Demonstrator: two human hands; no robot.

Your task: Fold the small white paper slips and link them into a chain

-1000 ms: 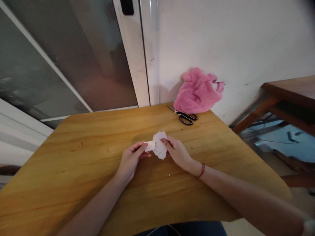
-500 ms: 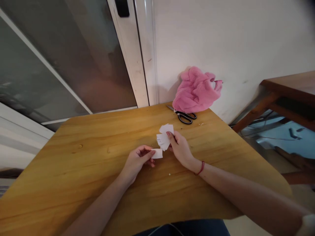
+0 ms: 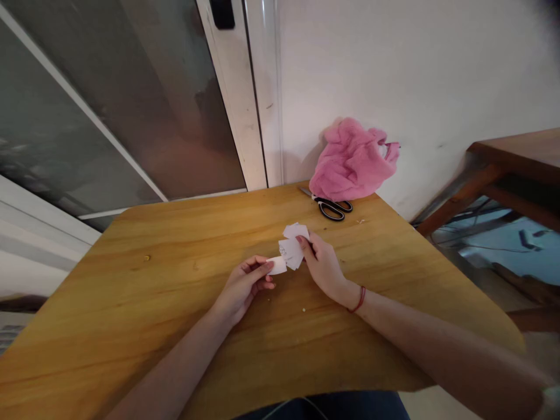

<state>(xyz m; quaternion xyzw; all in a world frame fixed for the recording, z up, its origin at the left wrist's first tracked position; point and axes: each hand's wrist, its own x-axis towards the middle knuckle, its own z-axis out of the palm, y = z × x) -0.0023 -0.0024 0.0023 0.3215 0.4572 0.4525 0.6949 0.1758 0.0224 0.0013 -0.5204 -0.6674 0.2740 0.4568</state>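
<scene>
Between thumb and fingers, my left hand [image 3: 245, 287] pinches a small white paper slip [image 3: 277, 266]. My right hand [image 3: 324, 266] grips a fanned bunch of white paper slips [image 3: 292, 247], thumb on top; faint dark marks show on one at its left side. The single slip's right end is at the lower left edge of the fan; whether they touch I cannot tell. Both hands are over the middle of the wooden table [image 3: 184, 326].
Black-handled scissors [image 3: 331, 209] lie at the table's back right, blades partly beside a crumpled pink plush cloth [image 3: 354, 160]. Small scraps dot the tabletop. A white wall and a framed glass door [image 3: 166, 105] stand behind. Another wooden table [image 3: 516, 154] is at the right.
My left hand has tilted its slip and raised it slightly towards the fan. The right hand keeps its hold on the bunch. The whole view has shifted a little.
</scene>
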